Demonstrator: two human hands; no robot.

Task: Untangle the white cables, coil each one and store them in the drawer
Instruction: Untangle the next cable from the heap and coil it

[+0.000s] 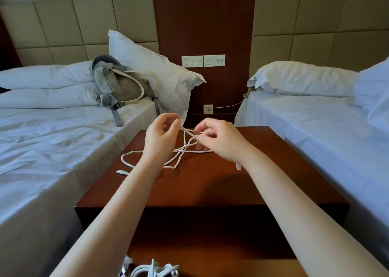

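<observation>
A white cable [179, 152] lies in crossed loops on the dark wooden nightstand [210, 184], one plug end [122, 172] near its left edge. Above the far part of the top, my left hand [161, 136] pinches a raised strand with thumb and fingertips. My right hand [219, 138] pinches the same tangle just to the right, fingers curled. A white plug tip [239, 166] shows under my right wrist. More white cables [153, 270] lie bundled in the open drawer at the bottom edge.
Beds with white sheets flank the nightstand, left [52, 150] and right [326, 129]. A grey backpack [120, 87] leans on a pillow on the left bed. Wall sockets [203, 61] sit on the wood panel behind; a thin cord [229, 105] runs from a lower outlet.
</observation>
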